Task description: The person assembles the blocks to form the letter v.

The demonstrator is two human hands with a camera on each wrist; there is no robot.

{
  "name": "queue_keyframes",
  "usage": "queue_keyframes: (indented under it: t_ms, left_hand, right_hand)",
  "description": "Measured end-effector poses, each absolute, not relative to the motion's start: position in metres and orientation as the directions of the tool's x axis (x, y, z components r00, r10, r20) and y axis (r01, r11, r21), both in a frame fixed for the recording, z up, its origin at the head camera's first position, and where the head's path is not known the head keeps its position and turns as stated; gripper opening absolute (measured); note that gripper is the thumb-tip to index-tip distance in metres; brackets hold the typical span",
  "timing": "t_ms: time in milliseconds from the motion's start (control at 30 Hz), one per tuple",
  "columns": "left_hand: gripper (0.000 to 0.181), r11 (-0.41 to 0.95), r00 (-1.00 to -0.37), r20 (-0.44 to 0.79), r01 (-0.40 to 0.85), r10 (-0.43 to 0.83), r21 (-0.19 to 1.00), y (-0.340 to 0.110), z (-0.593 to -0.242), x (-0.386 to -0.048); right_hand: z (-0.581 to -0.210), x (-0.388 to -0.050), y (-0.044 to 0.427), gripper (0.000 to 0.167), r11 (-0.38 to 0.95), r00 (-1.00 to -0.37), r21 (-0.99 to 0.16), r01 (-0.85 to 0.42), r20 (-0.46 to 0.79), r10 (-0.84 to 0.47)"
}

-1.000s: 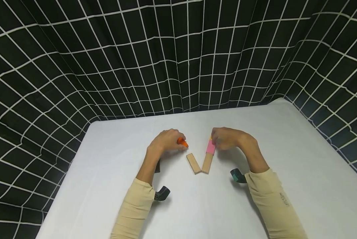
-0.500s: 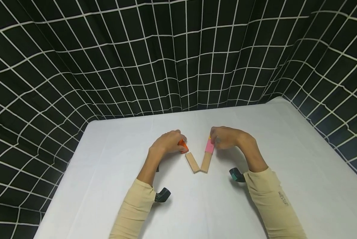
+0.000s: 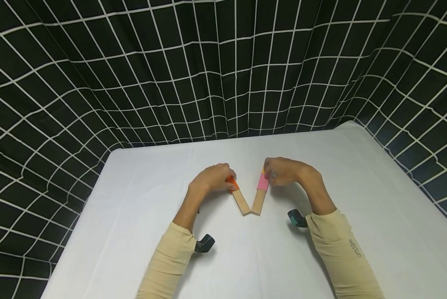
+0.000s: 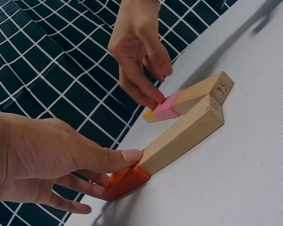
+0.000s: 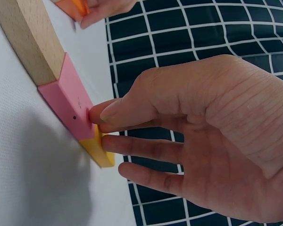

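Observation:
Two plain wooden blocks form a V on the white table: the left wooden block (image 3: pixel 241 202) and the right wooden block (image 3: pixel 259 202) meet at their near ends. My left hand (image 3: pixel 213 176) pinches an orange block (image 4: pixel 127 180) between thumb and fingers, at the far end of the left wooden block. A pink block (image 5: pixel 68 101) continues the right wooden block, followed by a yellow block (image 5: pixel 98 149). My right hand (image 3: pixel 283 171) touches the pink and yellow blocks with extended fingertips; in the left wrist view its thumb stands apart from them.
White cloth covers the table (image 3: pixel 283 257). A black curtain with a white grid (image 3: pixel 193 74) rises behind and beside it. Small dark wrist devices (image 3: pixel 205 243) jut from both sleeves. Part of a dark object (image 3: pixel 198 211) shows beside the left wrist.
My left hand has brought the orange block right and nearer, from apart to against the left wooden block's far end. My right hand has stayed at the pink and yellow blocks.

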State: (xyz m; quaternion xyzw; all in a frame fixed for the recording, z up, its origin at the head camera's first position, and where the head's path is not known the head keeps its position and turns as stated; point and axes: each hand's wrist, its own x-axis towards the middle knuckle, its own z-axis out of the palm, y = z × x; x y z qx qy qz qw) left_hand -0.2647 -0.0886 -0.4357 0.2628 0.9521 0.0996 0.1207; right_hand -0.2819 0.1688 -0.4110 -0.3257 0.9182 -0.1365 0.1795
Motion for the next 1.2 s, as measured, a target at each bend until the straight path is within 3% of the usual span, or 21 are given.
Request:
queue_keyframes:
  t_ms: [433,900,1200]
  left_hand:
    - [0.025,0.841,-0.828,-0.188,0.478,0.528,0.255,-0.0876,-0.4352,-0.2655]
    - [0.037,0.848,-0.833,-0.210,0.451,0.512,0.278,-0.0900,-0.4363,-0.2646]
    - [0.035,0.844,-0.832,-0.204,0.455,0.516,0.283,-0.0908,-0.4359,-0.2668]
  right_hand:
    - [-0.4102,-0.2806,0.1705,0.028,0.744,-0.716,-0.358,-0.564,-0.235,-0.657]
    - [-0.4115,-0.2807,0.1712,0.026,0.726,-0.701,-0.356,-0.589,-0.222,-0.678]
    - [-0.4106,-0.2815,0.1693,0.029,0.749,-0.721,-0.350,-0.562,-0.237,-0.651]
